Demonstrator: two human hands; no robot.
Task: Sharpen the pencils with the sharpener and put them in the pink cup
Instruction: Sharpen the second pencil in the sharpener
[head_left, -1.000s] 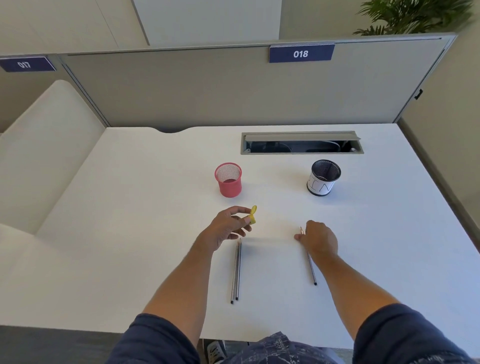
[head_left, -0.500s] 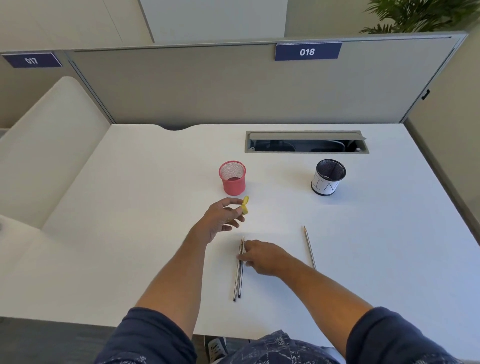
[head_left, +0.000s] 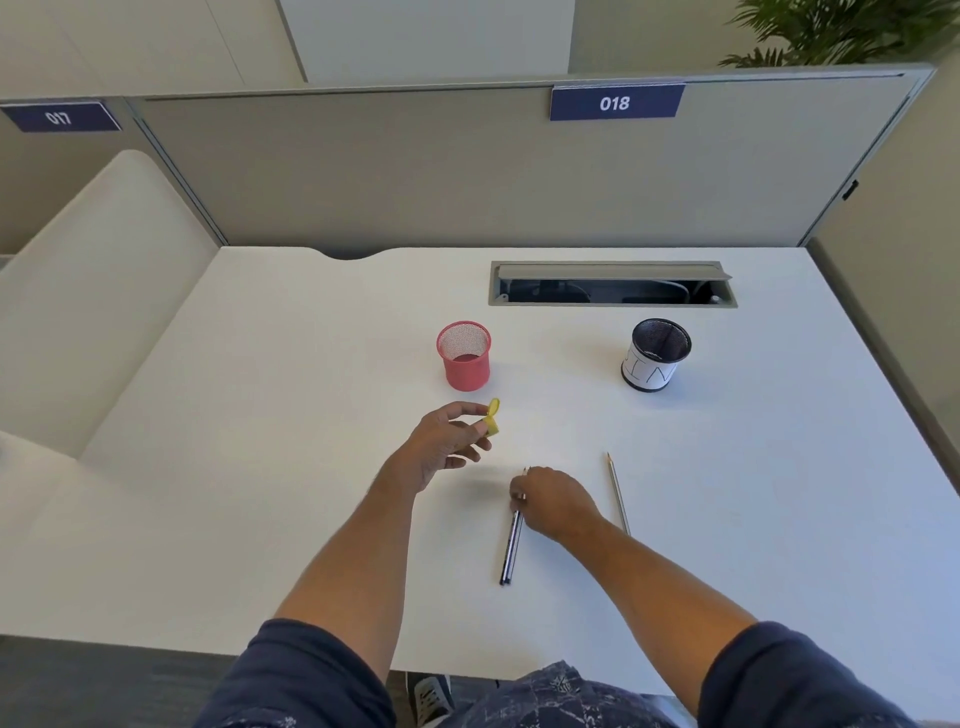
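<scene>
Pencils (head_left: 510, 551) pinched by right hand (head_left: 553, 501), left hand (head_left: 447, 441) pinching yellow sharpener (head_left: 492, 417).

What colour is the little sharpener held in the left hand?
Yellow. The sharpener is pinched in the left hand, clearest in the head view.

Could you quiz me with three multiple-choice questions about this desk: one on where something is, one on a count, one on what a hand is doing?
1. Where is the pink cup relative to the black-and-white cup?
A. left of it
B. right of it
C. inside it

2. How many pencils are on the desk?
A. one
B. three
C. five

3. What is the left hand doing?
A. lying flat
B. pinching the yellow sharpener
C. gripping a cup

Answers:
1. A, the pink cup stands to the left.
2. B, a pair of pencils under the right hand plus a single pencil apart.
3. B, its fingertips hold the sharpener above the desk.
</scene>
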